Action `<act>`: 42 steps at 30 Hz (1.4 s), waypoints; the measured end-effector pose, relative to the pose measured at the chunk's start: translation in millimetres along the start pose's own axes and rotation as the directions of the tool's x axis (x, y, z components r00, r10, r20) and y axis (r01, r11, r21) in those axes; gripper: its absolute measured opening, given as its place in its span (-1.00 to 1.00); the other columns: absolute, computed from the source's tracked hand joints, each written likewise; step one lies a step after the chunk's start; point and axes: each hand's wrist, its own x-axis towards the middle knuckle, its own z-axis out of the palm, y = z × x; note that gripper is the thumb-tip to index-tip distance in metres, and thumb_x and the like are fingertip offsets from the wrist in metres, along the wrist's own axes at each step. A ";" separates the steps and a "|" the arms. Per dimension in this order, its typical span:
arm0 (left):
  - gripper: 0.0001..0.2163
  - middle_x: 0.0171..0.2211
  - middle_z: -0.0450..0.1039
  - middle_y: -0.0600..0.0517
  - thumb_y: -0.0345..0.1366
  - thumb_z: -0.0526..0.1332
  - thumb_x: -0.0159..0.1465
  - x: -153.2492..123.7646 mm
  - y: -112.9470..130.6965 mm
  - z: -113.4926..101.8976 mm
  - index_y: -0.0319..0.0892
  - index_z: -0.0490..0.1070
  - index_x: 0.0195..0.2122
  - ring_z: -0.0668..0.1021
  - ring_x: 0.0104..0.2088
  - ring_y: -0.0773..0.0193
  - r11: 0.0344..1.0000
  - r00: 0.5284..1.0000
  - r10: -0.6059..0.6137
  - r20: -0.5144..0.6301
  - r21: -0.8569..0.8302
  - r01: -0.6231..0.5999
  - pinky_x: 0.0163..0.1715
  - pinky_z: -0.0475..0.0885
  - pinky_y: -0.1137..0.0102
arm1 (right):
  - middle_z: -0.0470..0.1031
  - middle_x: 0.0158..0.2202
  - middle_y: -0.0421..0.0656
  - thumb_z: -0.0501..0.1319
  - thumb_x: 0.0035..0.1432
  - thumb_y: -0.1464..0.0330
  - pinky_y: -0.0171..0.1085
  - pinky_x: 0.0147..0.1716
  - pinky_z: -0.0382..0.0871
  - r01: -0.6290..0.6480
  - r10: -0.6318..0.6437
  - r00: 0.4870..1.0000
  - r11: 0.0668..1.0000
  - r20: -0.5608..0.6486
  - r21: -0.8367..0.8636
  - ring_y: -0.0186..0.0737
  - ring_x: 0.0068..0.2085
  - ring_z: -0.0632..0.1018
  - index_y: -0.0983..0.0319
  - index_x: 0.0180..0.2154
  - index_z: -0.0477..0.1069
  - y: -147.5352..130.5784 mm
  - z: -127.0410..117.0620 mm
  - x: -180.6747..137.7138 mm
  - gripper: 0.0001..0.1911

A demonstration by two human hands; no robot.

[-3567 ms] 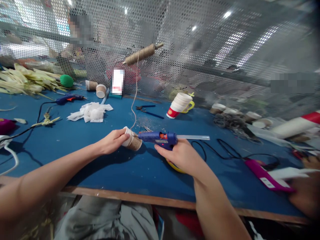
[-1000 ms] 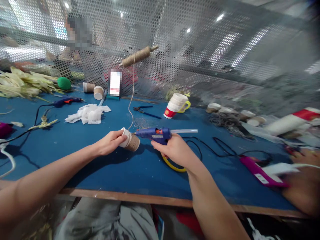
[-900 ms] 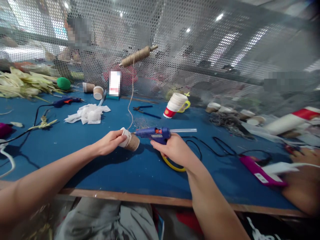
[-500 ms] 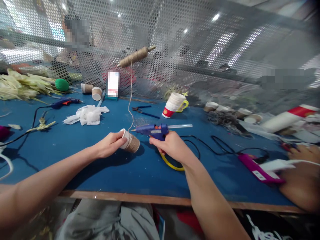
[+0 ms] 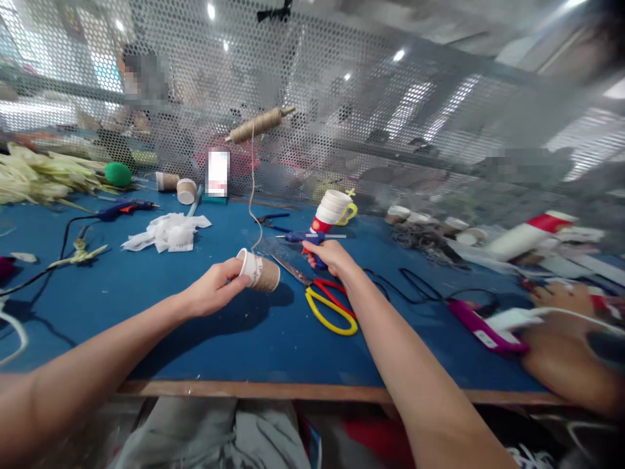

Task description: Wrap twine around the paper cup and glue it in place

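My left hand [image 5: 222, 285] grips a paper cup [image 5: 262, 271] by its white rim end, tilted on its side above the table. Brown twine covers the cup's lower part, and a strand runs up to a twine spool [image 5: 260, 126] by the mesh. My right hand [image 5: 328, 253] is closed on the handle of a blue hot glue gun [image 5: 303, 238], nozzle pointing left, a clear glue stick at its back. Just below lie scissors [image 5: 332, 312] with red and yellow handles, blades toward the cup. Behind the glue gun stands a stack of paper cups [image 5: 333, 207].
Left on the blue table [image 5: 209, 352] are crumpled white tissue [image 5: 168, 233], a second glue gun [image 5: 122, 208] and pale husks [image 5: 39, 176]. Rightward lie a purple power strip [image 5: 483, 329], black cables, grey cord [image 5: 420, 234] and another person's hand [image 5: 566, 303]. A perforated metal screen rises behind.
My right hand has moved the glue gun away from the twine-wrapped cup, farther back toward the stacked cups. The scissors now show in full. My left hand still holds the cup, slightly to the right.
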 end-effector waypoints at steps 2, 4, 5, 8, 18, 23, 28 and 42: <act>-0.71 -0.20 0.37 -0.04 -0.27 -0.08 0.20 -0.1 2.4 -0.5 -0.29 0.32 -0.20 0.39 -0.20 0.21 1.000 1.000 0.007 -0.002 -0.002 -0.007 -0.14 0.26 0.38 | 0.30 -0.74 -0.19 0.15 -0.02 0.30 -0.38 -0.65 0.29 -0.006 0.005 1.000 0.998 -0.021 -0.061 -0.40 -0.69 0.35 0.31 -0.63 0.26 2.8 3.6 6.1 -0.74; -0.71 -0.17 0.36 -0.04 -0.27 -0.08 0.20 -0.2 4.9 -0.9 -0.28 0.32 -0.18 0.39 -0.20 0.22 1.000 1.000 0.021 -0.002 -0.009 -0.021 -0.14 0.26 0.39 | 0.34 -0.71 -0.15 0.17 -0.04 0.27 -0.36 -0.60 0.29 -0.008 -0.001 0.998 0.989 -0.058 -0.147 -0.33 -0.62 0.41 0.32 -0.62 0.28 3.5 3.9 11.1 -0.74; -0.71 -0.15 0.36 -0.04 -0.28 -0.08 0.20 -0.2 5.8 -1.0 -0.28 0.32 -0.18 0.39 -0.20 0.22 1.000 1.000 0.028 -0.002 -0.008 -0.028 -0.14 0.26 0.39 | 0.36 -0.67 -0.11 0.18 -0.07 0.26 -0.34 -0.56 0.30 -0.010 -0.006 0.997 0.981 -0.083 -0.195 -0.28 -0.55 0.44 0.32 -0.62 0.30 2.8 2.9 12.8 -0.74; -0.72 -0.15 0.35 -0.05 -0.28 -0.08 0.21 -0.4 6.9 -0.6 -0.28 0.32 -0.20 0.39 -0.21 0.23 0.999 0.999 0.038 0.004 0.010 -0.038 -0.15 0.27 0.40 | 0.43 -0.47 0.07 0.20 -0.10 0.25 -0.24 -0.38 0.29 -0.018 -0.038 0.984 0.949 -0.171 -0.316 -0.06 -0.27 0.46 0.34 -0.57 0.35 -4.2 -1.1 11.7 -0.75; -0.74 -0.31 0.34 -0.03 -0.29 -0.10 0.21 -4.3 7.5 2.6 -0.29 0.32 -0.27 0.36 -0.29 0.28 0.992 0.994 0.075 0.084 0.099 -0.083 -0.20 0.26 0.41 | 0.47 -0.42 -0.15 0.04 -0.01 0.07 -0.37 -0.39 0.28 0.224 -0.283 0.818 0.959 0.501 0.175 -0.33 -0.38 0.44 0.26 -0.44 0.41 -48.4 44.9 -53.9 -0.60; -0.74 -0.33 0.33 -0.02 -0.28 -0.08 0.20 -4.8 8.6 3.1 -0.30 0.33 -0.33 0.36 -0.31 0.28 0.999 0.994 0.019 0.110 0.035 -0.023 -0.23 0.26 0.41 | 0.43 -0.44 -0.21 0.23 -0.15 0.28 -0.37 -0.34 0.27 0.143 -0.364 0.835 0.868 0.412 0.475 -0.43 -0.43 0.39 0.28 -0.47 0.36 -54.6 41.6 -70.1 -0.81; -0.70 -0.33 0.37 0.00 -0.23 -0.05 0.17 -1.6 5.6 2.9 -0.31 0.32 -0.22 0.37 -0.32 0.27 0.951 0.979 -0.170 0.112 -0.243 0.193 -0.26 0.26 0.42 | 0.42 -0.44 -0.19 0.20 -0.09 0.31 -0.32 -0.28 0.26 0.238 -0.426 0.878 0.783 0.216 0.574 -0.40 -0.40 0.39 0.28 -0.49 0.35 -56.0 22.2 -85.2 -0.85; -0.76 -0.56 0.30 0.08 -0.19 0.13 0.04 4.2 -3.9 7.6 -0.30 0.35 -0.43 0.32 -0.56 0.42 0.633 0.856 -0.505 0.111 -0.627 0.455 -0.53 0.17 0.51 | 0.42 -0.46 -0.18 0.20 -0.05 0.31 -0.23 -0.23 0.29 0.420 -0.526 0.849 0.733 0.054 0.534 -0.31 -0.34 0.44 0.25 -0.50 0.36 -49.6 11.0 -91.5 -0.87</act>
